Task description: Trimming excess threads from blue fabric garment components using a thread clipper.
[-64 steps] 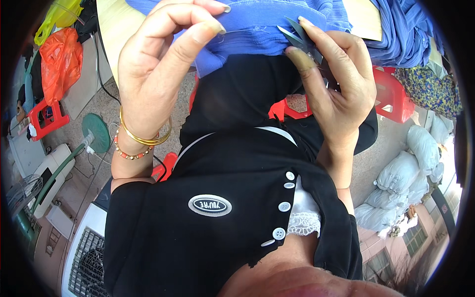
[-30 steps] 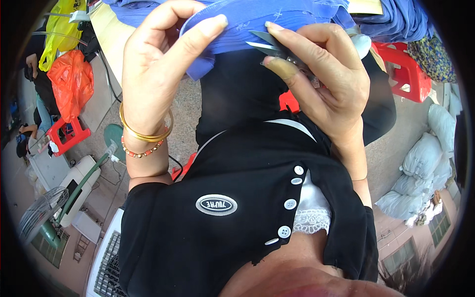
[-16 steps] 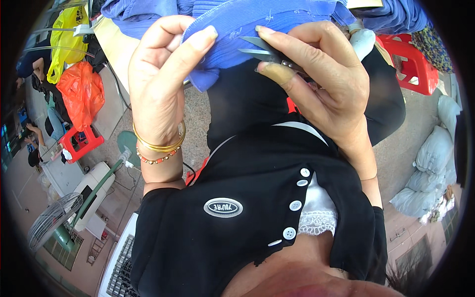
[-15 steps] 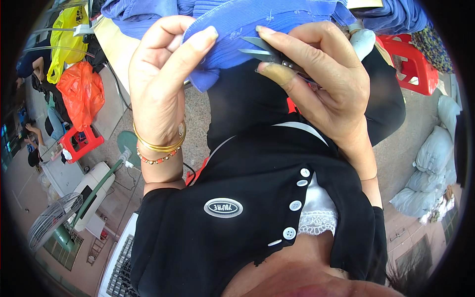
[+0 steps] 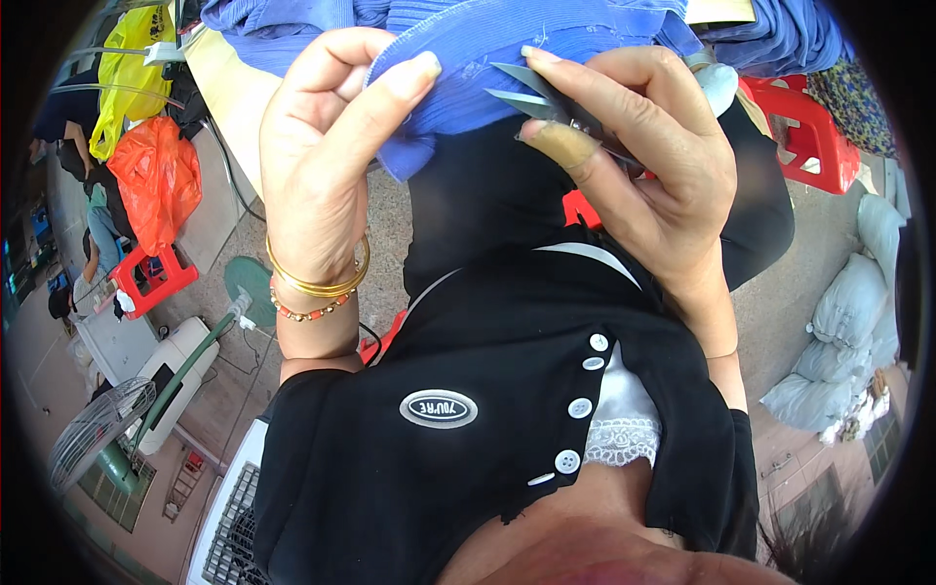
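My left hand [image 5: 327, 146] pinches the edge of a blue ribbed knit fabric piece [image 5: 463, 68] between thumb and fingers, holding it up. Small loose threads [image 5: 475, 70] show on its surface. My right hand [image 5: 648, 146] is closed around a pair of thread snips [image 5: 531, 96], whose two pointed blades stand apart and point left toward the fabric. A yellowish covering wraps the tip of my right thumb. Most of the snips' handle is hidden in my palm.
More blue knit pieces lie on the table [image 5: 219, 88] and in a pile [image 5: 780, 39] at far right. Red stools [image 5: 804, 136], stacked white sacks [image 5: 848, 302], a standing fan [image 5: 107, 429], and orange [image 5: 156, 185] and yellow bags [image 5: 132, 83] surround me. People sit at far left.
My right hand and the snips have shifted slightly right and down, away from the threads. My left hand has moved a little to the right with the fabric.
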Demonstrator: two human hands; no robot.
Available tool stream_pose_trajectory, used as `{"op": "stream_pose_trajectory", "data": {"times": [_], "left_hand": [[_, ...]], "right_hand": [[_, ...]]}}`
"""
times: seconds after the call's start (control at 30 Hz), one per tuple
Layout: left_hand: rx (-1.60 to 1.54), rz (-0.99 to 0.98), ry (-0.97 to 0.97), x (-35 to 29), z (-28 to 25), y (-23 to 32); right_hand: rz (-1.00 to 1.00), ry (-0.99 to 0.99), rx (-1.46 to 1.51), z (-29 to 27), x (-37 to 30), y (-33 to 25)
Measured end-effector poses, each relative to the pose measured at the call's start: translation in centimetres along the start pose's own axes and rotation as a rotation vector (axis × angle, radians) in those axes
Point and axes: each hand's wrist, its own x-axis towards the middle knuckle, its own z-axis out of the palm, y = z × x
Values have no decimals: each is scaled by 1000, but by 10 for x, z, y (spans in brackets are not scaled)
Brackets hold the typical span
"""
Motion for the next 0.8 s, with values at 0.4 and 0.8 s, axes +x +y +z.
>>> {"op": "stream_pose_trajectory", "data": {"times": [0.4, 0.8], "left_hand": [[-34, 18, -87, 1, -3, -2], [-58, 14, -83, 1, -2, -4]], "right_hand": [[85, -74, 29, -4, 9, -6], [117, -82, 23, -6, 8, -6]]}}
